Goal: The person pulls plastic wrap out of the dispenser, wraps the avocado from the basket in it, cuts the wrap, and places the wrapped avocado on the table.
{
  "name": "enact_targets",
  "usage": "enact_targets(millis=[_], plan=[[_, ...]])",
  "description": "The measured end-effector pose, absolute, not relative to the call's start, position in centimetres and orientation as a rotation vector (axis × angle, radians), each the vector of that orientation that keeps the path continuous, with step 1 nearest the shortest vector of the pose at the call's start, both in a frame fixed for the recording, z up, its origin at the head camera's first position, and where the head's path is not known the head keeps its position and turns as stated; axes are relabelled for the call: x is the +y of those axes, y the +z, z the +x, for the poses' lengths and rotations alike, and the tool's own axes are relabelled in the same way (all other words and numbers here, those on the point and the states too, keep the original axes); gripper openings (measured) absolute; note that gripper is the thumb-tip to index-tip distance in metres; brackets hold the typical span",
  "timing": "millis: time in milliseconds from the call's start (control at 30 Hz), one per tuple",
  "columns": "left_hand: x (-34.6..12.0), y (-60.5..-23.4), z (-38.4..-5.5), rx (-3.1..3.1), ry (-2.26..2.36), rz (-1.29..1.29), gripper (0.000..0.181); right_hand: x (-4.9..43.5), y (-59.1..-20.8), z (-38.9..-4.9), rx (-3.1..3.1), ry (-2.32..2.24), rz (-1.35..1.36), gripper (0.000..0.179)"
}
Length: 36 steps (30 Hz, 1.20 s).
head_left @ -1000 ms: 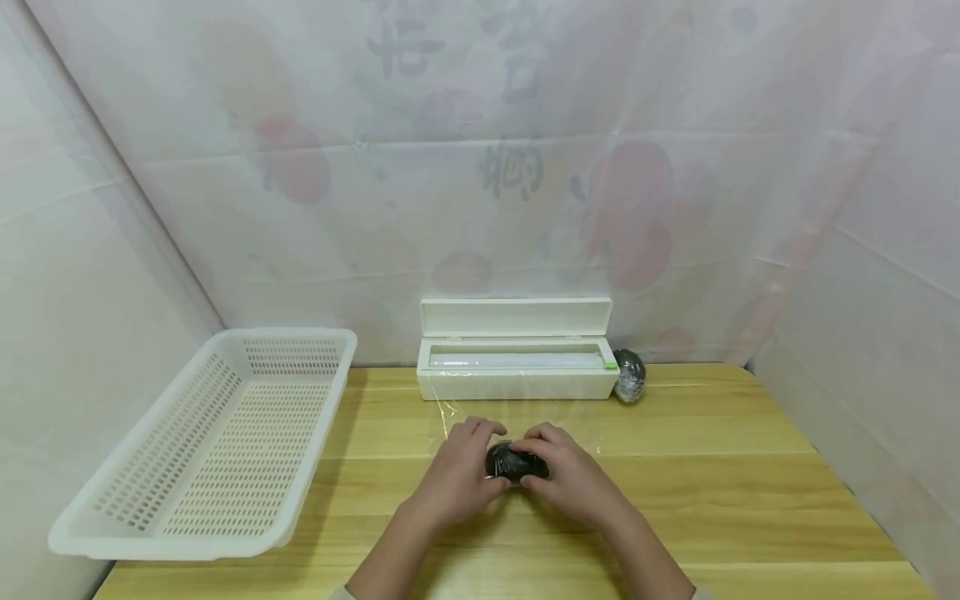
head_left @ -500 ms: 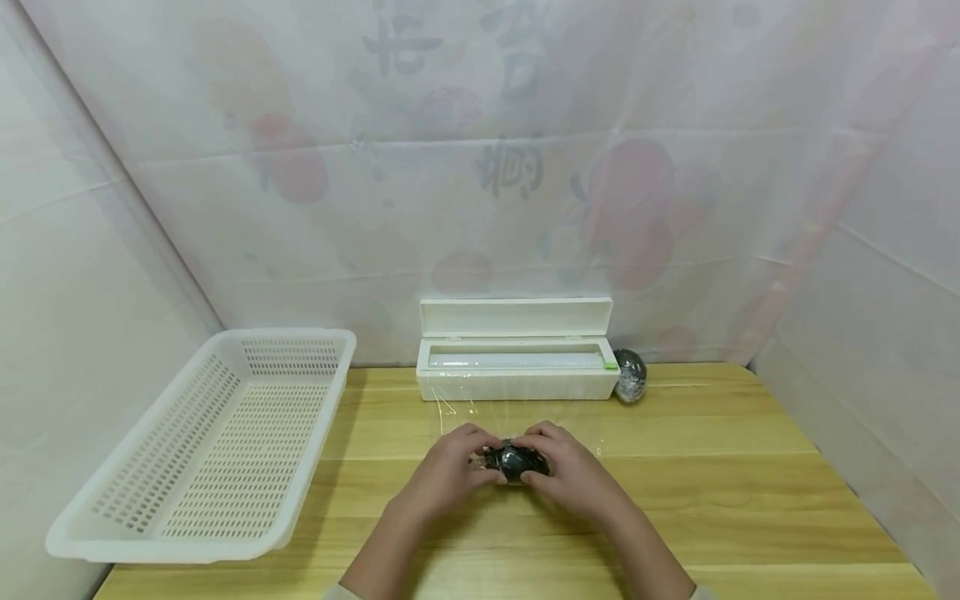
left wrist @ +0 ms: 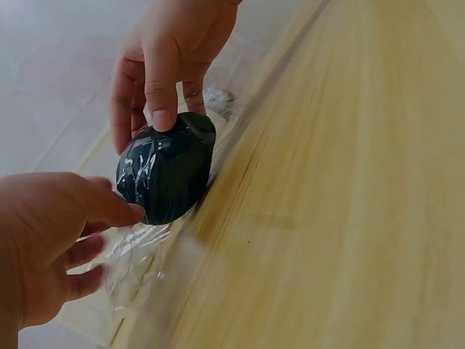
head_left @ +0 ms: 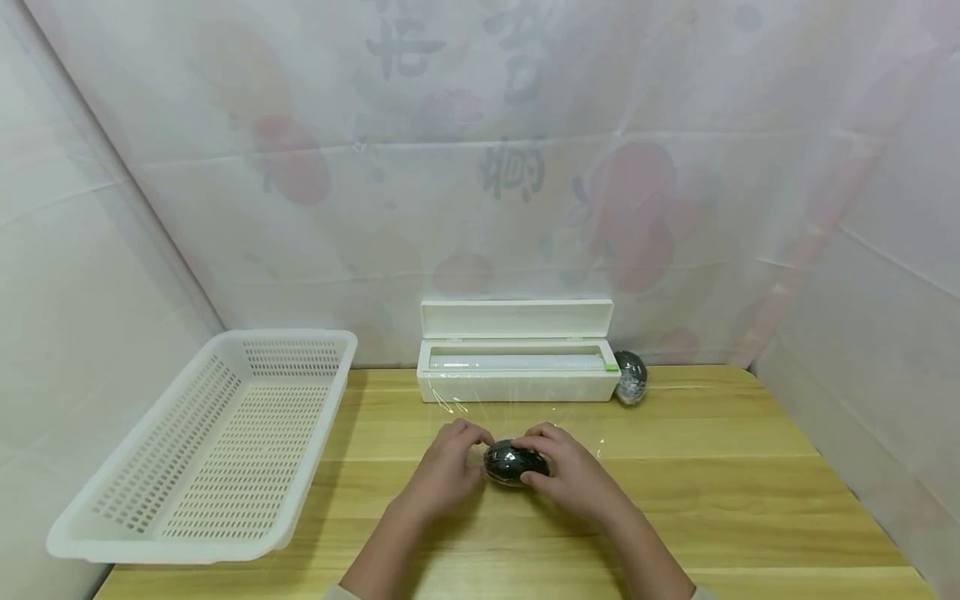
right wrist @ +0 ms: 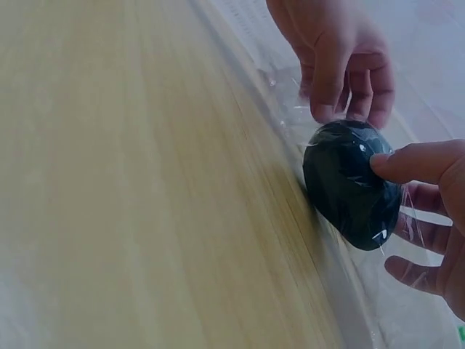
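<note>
Compared with a second ago, the left hand [head_left: 444, 468] is sliding off the dark avocado [head_left: 510, 462], pinching the cling film [left wrist: 134, 262] beside it. Right hand [head_left: 567, 469] is gripping the avocado, resting on the wooden table [head_left: 750, 500].

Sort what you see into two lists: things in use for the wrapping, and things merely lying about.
In use: dark avocado, cling film, left hand, right hand, open film dispenser.
Lying about: white basket, wrapped dark ball beside the dispenser.

left hand [head_left: 442, 471]: fingers curled, pinching | right hand [head_left: 572, 472]: fingers curled, gripping
</note>
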<state>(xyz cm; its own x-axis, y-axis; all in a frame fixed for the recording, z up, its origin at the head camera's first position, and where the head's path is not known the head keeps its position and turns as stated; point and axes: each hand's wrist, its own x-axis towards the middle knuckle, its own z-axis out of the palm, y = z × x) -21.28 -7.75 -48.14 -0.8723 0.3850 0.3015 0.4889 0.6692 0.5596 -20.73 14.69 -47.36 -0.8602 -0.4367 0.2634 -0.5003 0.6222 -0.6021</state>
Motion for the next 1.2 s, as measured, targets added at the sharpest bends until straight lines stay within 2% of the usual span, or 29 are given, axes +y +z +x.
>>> enact_targets(millis=[100, 200, 333, 500, 767, 1200], plan=[[-7.9, -48.3, -21.4, -2.719, -0.958, -0.685, 0.029, 14.7, -47.4, -20.8, -2.744, 1.123, 0.769, 0.043], [-7.9, -48.2, -21.5, -2.751, -0.971, -0.688, 0.027, 14.7, -47.6, -21.0, -2.744, 1.204, 0.726, 0.038], [-8.0, -48.0, -21.6, -2.782, -0.986, -0.716, 0.035, 14.7, -47.6, -21.3, -2.723, 1.280, 0.720, 0.029], [-7.9, -47.6, -21.5, -2.695, -0.868, -0.753, 0.048, 14.8, -47.6, -21.7, -2.719, 1.276, 0.745, 0.025], [-6.3, -47.4, -22.0, -2.648, -0.685, -0.874, 0.050, 15.0, -47.8, -22.3, -2.739, 1.240, 0.697, 0.025], [-5.7, -47.9, -23.1, -2.774, -0.707, -0.789, 0.051, 15.0, -47.7, -22.4, -2.593, 0.980, 0.707, 0.028]])
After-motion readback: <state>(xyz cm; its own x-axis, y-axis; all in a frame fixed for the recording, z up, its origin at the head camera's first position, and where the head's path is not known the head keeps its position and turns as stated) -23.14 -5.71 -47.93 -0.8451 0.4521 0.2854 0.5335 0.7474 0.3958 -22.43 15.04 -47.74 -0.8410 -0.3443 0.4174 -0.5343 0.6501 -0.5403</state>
